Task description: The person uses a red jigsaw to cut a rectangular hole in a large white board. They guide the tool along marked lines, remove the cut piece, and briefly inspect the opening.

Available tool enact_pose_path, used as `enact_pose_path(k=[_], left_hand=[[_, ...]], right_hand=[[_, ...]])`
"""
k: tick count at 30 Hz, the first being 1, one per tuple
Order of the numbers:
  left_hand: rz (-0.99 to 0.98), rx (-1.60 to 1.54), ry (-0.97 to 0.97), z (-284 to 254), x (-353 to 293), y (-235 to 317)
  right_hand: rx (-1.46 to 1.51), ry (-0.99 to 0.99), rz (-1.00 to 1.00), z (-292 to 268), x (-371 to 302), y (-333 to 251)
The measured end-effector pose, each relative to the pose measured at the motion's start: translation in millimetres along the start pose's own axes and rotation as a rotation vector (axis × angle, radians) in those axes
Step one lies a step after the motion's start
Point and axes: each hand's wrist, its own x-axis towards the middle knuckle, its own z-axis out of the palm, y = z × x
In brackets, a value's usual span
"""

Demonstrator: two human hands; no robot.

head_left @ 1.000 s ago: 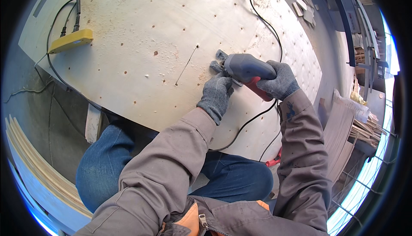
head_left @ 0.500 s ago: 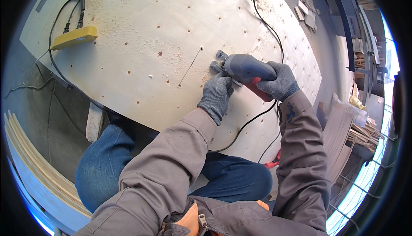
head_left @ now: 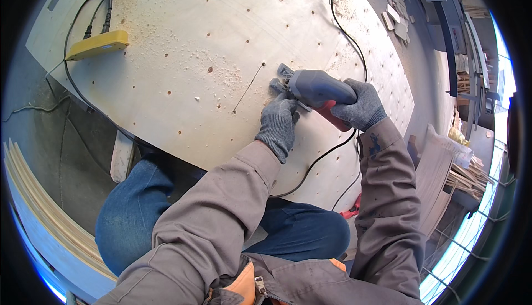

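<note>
My right hand [head_left: 363, 105], in a grey knit glove, is wrapped round the handle of a grey and red jigsaw [head_left: 318, 88]. The jigsaw rests on a large pale plywood board [head_left: 221, 50] dotted with small holes, its front pointing left. My left hand [head_left: 278, 122], gloved as well, is curled against the near side of the jigsaw's front base, fingertips partly hidden there. A thin slit [head_left: 248, 88] with a hole at its far end runs through the board just left of the jigsaw. The blade is hidden.
Sawdust lies over the board. A yellow power strip [head_left: 98, 45] with plugs sits at its left edge, and a black cord [head_left: 346, 36] loops across and round it. Stacked boards [head_left: 47, 211] stand lower left. Wood offcuts [head_left: 394, 19] lie beyond the right edge.
Very little differs. The jigsaw and both hands sit slightly closer to the slit in the board, and the grip of each hand looks the same.
</note>
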Motion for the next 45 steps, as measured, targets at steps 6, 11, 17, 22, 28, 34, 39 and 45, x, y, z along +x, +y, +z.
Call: enact_pose_path(k=[6, 11, 17, 22, 28, 34, 39, 45], left_hand=[[0.011, 0.002, 0.006, -5.2, 7.9, -4.2], [-0.004, -0.05, -0.014, -6.1, 6.9, -1.9], [0.041, 0.037, -0.005, -6.4, 5.6, 2.7], [0.04, 0.005, 0.003, -5.3, 6.3, 9.6], [0.15, 0.082, -0.057, -18.0, 18.5, -0.5], [0.195, 0.07, -0.032, -17.5, 21.4, -5.3], [0.568, 0.49, -0.094, -45.1, 55.5, -31.4], [0.541, 0.373, -0.089, -49.6, 61.9, -30.7]], right_hand=[[0.013, 0.004, 0.002, 1.8, 2.1, -7.1], [-0.022, -0.004, -0.018, 0.2, 5.1, -12.7], [0.004, -0.006, 0.003, 3.3, 8.3, -18.0], [-0.007, -0.025, 0.024, 3.0, 12.0, -25.0], [0.018, -0.017, -0.034, 5.6, 14.6, -22.9], [0.033, -0.019, -0.008, 6.4, 13.6, -24.9], [0.042, -0.019, -0.031, 8.6, 18.9, -29.4], [0.027, -0.023, -0.042, 9.1, 23.2, -32.0]])
